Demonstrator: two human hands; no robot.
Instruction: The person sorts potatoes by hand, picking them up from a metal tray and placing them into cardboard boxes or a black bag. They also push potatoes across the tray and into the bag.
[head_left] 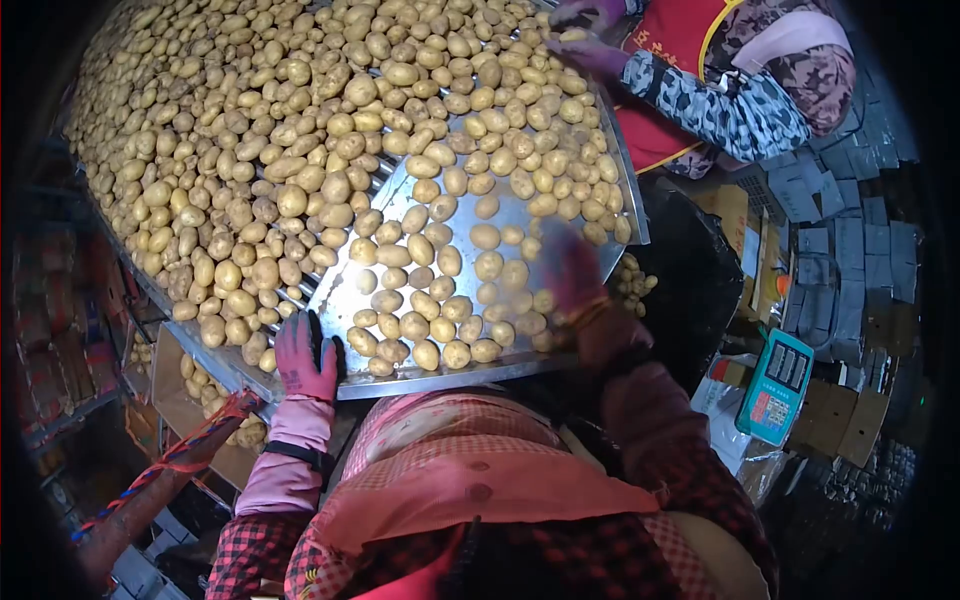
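Observation:
My left hand [307,357], in a pink and dark glove, rests on the near left edge of the metal tray [335,299], beside the heap of potatoes [240,200]. Its fingers are stretched forward and a little apart, holding nothing visible. Over the right part of the tray is my right hand [572,265], also in a pinkish glove. Motion smears its fingers, so whether it holds anything does not show. Loose potatoes [485,237] lie spread on the shiny metal to the left of it.
Across the table at the upper right, a co-worker's gloved hands [590,45] touch the potatoes. A teal scale display [777,386] and cardboard boxes [835,420] are at the right. A rope-wrapped bar [165,470] and a box of potatoes [175,380] are at the lower left.

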